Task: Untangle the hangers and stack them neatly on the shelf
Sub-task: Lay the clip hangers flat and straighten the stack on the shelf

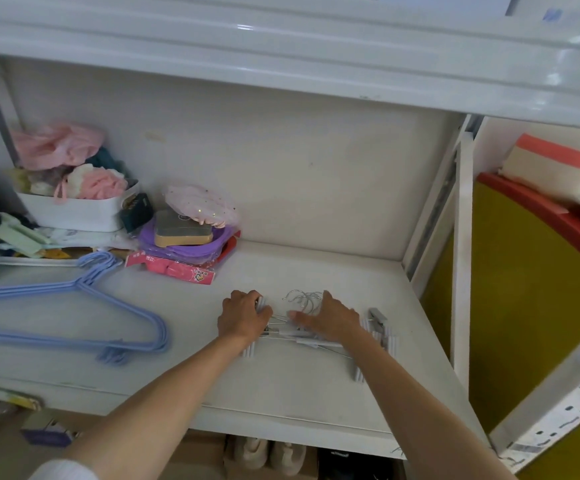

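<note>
While both hands press clip hangers [311,336], blue hangers [74,317] apart

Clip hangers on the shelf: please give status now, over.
Both hands down on the clip hangers: left hand grips one end, right hand flat on top. Blue hangers stacked apart at left. Nothing blocking.

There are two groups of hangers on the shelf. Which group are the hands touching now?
The grey clip hangers with metal hooks, right of centre. The left hand and the right hand both rest on them. The blue hangers lie apart, untouched.
</note>
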